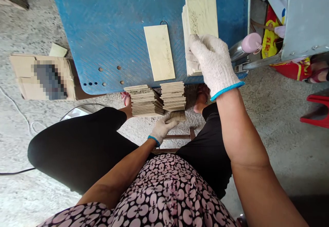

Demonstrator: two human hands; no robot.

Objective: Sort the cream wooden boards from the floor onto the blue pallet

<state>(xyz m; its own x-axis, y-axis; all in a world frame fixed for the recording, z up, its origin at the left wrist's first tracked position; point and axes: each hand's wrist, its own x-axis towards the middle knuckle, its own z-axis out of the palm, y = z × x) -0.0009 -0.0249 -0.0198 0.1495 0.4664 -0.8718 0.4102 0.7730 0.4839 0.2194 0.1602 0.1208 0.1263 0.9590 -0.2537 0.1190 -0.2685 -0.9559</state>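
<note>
Head view: gloved right hand (212, 62) clasped over a stack of cream tiles (199, 21) on the blue worktop (108, 24), beside a single tile (159, 52). Below, gloved left hand (161, 127) gripping the lowest tile of two floor stacks (158, 98) between the knees.

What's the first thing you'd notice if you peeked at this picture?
The big blue table at the top, with one pale tile lying flat in its middle. The gloved right hand rests on a stack of tiles at the table's right side. Lower down, the gloved left hand touches the low tile stacks by the person's feet.
</note>
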